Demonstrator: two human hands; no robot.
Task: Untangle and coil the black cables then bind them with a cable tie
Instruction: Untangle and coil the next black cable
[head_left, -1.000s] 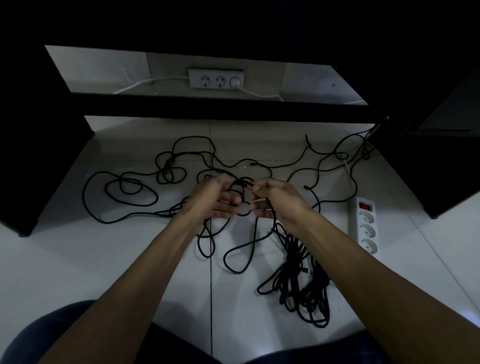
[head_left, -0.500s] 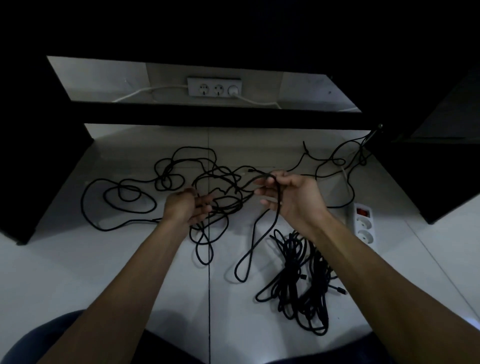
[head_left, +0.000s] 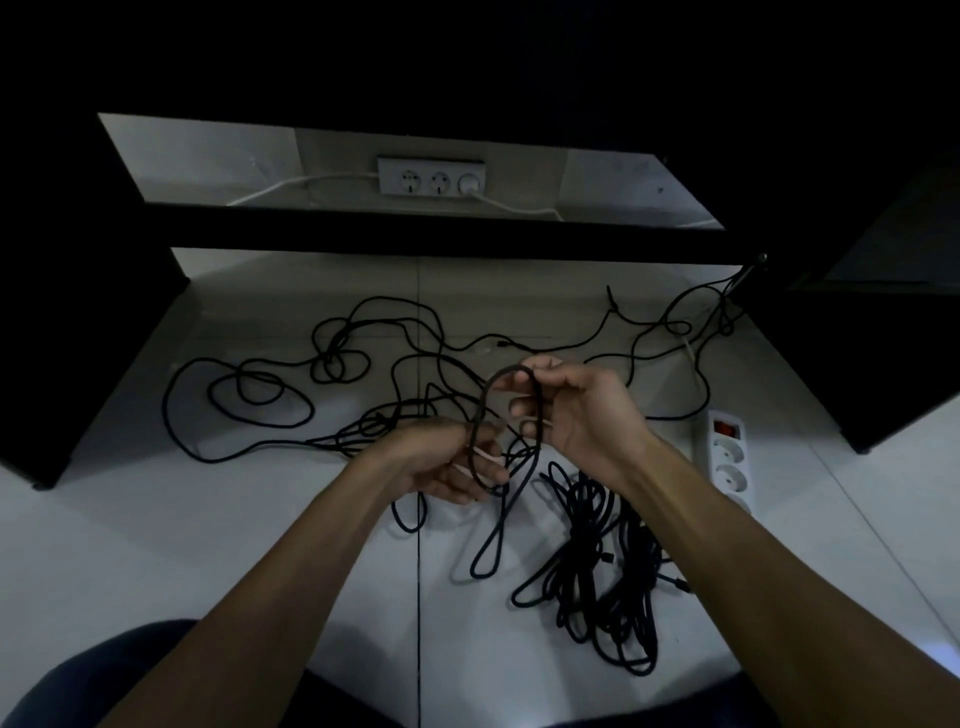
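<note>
Far out to the left of both hands, loose black cable (head_left: 244, 415) sprawls in wide loops across the pale floor (head_left: 156, 545), and its tangled strands run in toward the hands. The left hand (head_left: 447, 462) is held palm-up, low and close to the body, with its fingers curled around the lower end of a cable loop (head_left: 485, 410) that stands up between the two hands. The right hand (head_left: 576, 410) sits just above and to the right of the left one, close but apart from it, and its thumb and fingers pinch the top of that same loop. From the hands a long, narrow bight of the cable hangs down to the floor, directly below them. Below the right wrist and forearm lies a dense bundle of black cable (head_left: 602, 577), heaped on the floor and apart from the strand being handled. Just right of the right wrist, a white power strip (head_left: 727, 457) with a red switch lies on the floor. Beyond the hands, past a dark crossbar (head_left: 415, 244), a second white socket strip (head_left: 431, 176) with white leads sits against the wall. More black cable trails away up to the right of the right hand toward a dark piece of furniture (head_left: 857, 364).
</note>
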